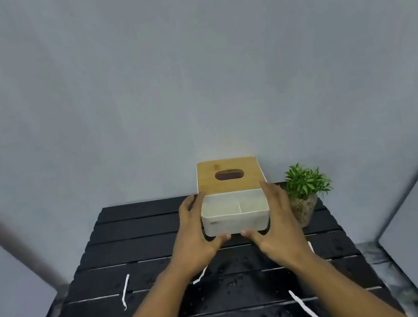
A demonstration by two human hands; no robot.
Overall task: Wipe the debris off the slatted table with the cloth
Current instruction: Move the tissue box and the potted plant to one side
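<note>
Box (236,220) sits at the far middle of table (136,226), both hands on it. Left hand (195,232) grips its left wall, right hand (276,219) its right wall. Fingers curl along the sides; thumbs tuck under the near bottom edge, tips almost meeting. Cannot tell if the box is lifted.

Plant (305,186) stands just right of box. White strips (125,291) lie nearer than box, with droplets (238,272) among them. Cloth is not in view.

Judgement: wiping not begun, all debris left.
</note>
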